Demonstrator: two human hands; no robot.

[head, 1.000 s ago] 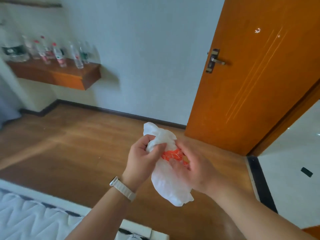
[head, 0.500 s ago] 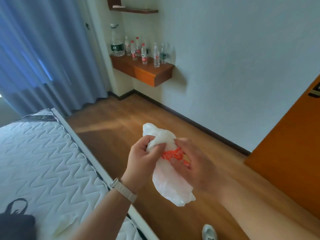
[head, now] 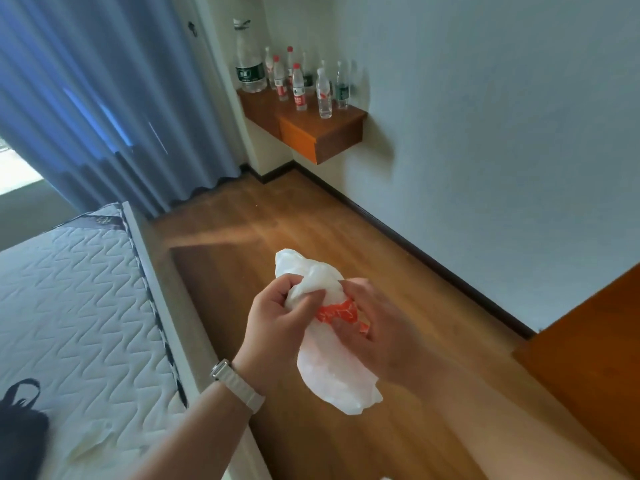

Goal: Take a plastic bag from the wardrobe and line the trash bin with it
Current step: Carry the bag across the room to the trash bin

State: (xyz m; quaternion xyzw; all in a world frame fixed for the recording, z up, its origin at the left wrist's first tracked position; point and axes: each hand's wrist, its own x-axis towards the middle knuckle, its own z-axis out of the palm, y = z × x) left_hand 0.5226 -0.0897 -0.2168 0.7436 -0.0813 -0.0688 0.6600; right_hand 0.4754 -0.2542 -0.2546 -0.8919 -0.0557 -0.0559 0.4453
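Both hands up front, above wooden floor. Left hand grips crumpled white plastic bag at top; right hand clutches its red-printed middle. Bed at left.

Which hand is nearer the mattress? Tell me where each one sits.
Left. The left hand grips the plastic bag on the side toward the mattress, above the floor beside its edge. The right hand holds the bag's far side, toward the wall.
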